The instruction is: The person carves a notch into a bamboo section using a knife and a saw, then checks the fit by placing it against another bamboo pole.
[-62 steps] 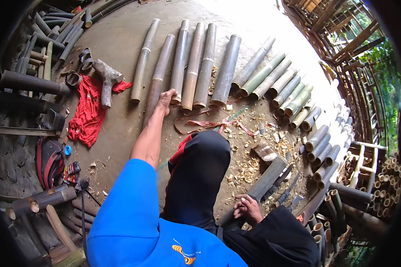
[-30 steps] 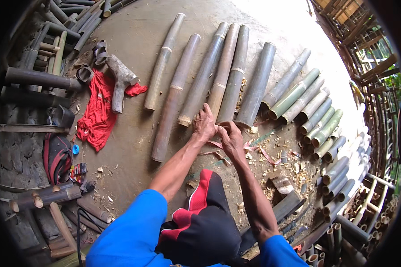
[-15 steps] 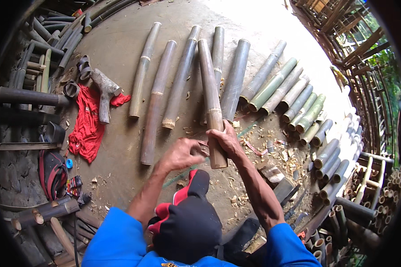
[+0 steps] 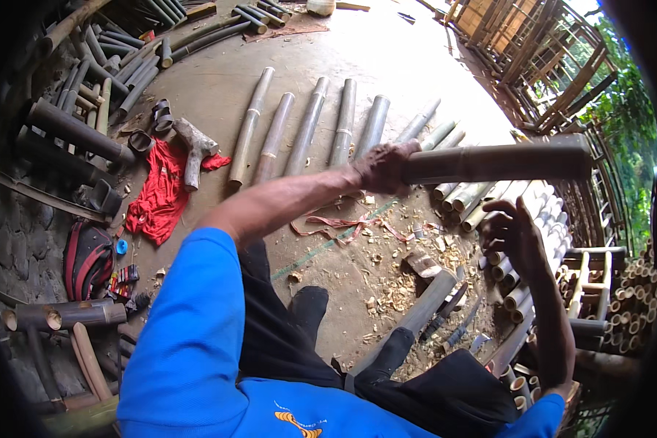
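A dark bamboo tube point(image 4: 500, 162) is held up nearly level, its far end pointing right. My left hand point(image 4: 385, 168) reaches across in front of me and is closed around the tube's left end. Below the tube's right half, my right hand point(image 4: 515, 232) is raised, fingers spread and holding nothing. On the ground ahead lies a row of similar bamboo tubes, among them a brownish one point(image 4: 276, 135) and a grey one point(image 4: 374, 124). The held tube and my left hand hide parts of the row behind them.
Wood shavings point(image 4: 387, 288) litter the ground near my legs, beside a bamboo piece point(image 4: 422, 306) and blades point(image 4: 445, 312). At left are a red cloth point(image 4: 157, 197), a forked wood mallet point(image 4: 196, 150), and a black-red bag point(image 4: 87, 259). Stacked tubes point(image 4: 628, 314) fill the right.
The bamboo tube has passed from my right hand to my left and swung from pointing away to pointing right. My right hand has let go and moved right. The view has shifted.
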The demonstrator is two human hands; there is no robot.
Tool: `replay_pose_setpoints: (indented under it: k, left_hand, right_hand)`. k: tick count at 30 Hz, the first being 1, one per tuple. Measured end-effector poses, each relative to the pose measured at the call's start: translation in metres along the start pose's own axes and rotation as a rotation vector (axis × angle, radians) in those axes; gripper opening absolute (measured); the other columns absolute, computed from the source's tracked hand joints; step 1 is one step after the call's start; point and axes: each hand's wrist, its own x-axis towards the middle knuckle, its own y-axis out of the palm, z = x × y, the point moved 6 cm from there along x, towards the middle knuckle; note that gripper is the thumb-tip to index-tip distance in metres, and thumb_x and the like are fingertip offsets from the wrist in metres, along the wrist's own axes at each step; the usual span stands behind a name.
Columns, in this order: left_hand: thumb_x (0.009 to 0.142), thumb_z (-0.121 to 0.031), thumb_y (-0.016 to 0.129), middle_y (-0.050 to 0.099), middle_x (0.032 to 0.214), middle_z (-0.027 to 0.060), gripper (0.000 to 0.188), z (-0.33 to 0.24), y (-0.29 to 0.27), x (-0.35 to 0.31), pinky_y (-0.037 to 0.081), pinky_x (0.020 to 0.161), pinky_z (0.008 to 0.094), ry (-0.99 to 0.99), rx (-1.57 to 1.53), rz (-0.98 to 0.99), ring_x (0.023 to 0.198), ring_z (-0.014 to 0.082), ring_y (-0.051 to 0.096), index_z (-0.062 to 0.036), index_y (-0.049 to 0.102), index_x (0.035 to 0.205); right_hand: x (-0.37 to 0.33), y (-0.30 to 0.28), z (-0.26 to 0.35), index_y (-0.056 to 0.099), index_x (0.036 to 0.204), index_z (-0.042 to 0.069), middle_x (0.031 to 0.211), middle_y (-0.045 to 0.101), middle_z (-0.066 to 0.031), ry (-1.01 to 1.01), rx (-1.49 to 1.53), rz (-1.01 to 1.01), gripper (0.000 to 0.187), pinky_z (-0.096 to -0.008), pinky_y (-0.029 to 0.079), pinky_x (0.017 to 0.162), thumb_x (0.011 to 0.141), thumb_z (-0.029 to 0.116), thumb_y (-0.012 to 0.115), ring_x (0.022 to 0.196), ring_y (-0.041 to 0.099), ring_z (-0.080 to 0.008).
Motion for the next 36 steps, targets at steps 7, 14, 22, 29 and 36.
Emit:
replay_pose_setpoints:
  k: [7,14,22,29,36]
  left_hand:
    - [0.08,-0.031,0.082,0.067,0.094,0.007,0.049,0.0,0.124,-0.038,0.059,0.073,0.0324,-0.249,-1.135,-0.393,0.085,0.0167,0.068,-0.0046,0.061,0.115]
    - [0.075,-0.082,0.074,0.061,0.14,0.0233,0.111,0.111,0.151,-0.1,0.053,0.107,0.0477,-0.629,-0.722,-0.141,0.129,0.0308,0.06,-0.0002,0.052,0.146]
    - [0.067,-0.033,0.091,0.051,0.153,0.0223,0.105,0.287,0.003,-0.36,0.041,0.118,0.0522,-1.567,0.446,-0.365,0.139,0.0387,0.053,-0.0061,0.035,0.152]
    - [0.065,-0.021,0.078,0.074,0.093,0.0179,0.051,0.207,0.023,-0.287,0.057,0.075,0.0413,-1.095,-0.042,-0.634,0.079,0.0293,0.072,0.0071,0.069,0.106]
    - [0.071,-0.023,0.089,0.062,0.1,0.0095,0.071,0.01,0.16,-0.158,0.06,0.069,0.0366,-0.745,-1.033,-0.347,0.078,0.0184,0.064,0.0018,0.052,0.126]
  right_hand:
    - [-0.032,0.041,-0.205,0.05,0.147,0.005,0.121,0.068,-0.0171,0.056,-0.082,0.082,0.068,-0.0394,0.058,0.093,0.093,0.039,0.073,0.113,0.066,-0.025]
    - [-0.07,0.163,-0.281,0.045,0.127,0.002,0.098,0.065,-0.0147,0.281,0.766,0.099,0.065,-0.0476,0.063,0.075,0.08,0.026,0.083,0.08,0.071,-0.028]
    - [-0.075,0.122,-0.295,0.046,0.135,0.001,0.097,0.063,-0.0088,0.034,0.5,-0.243,0.067,-0.0372,0.061,0.067,0.081,0.012,0.084,0.078,0.069,-0.0207]
    - [-0.062,0.113,-0.311,0.05,0.134,-0.002,0.103,0.064,-0.0087,0.042,0.411,-0.364,0.072,-0.0361,0.055,0.077,0.076,0.02,0.087,0.087,0.065,-0.0194]
    - [-0.024,0.093,-0.322,0.049,0.136,0.001,0.107,0.063,-0.0091,-0.023,0.578,-0.502,0.073,-0.0348,0.054,0.083,0.076,0.02,0.085,0.093,0.063,-0.0184]
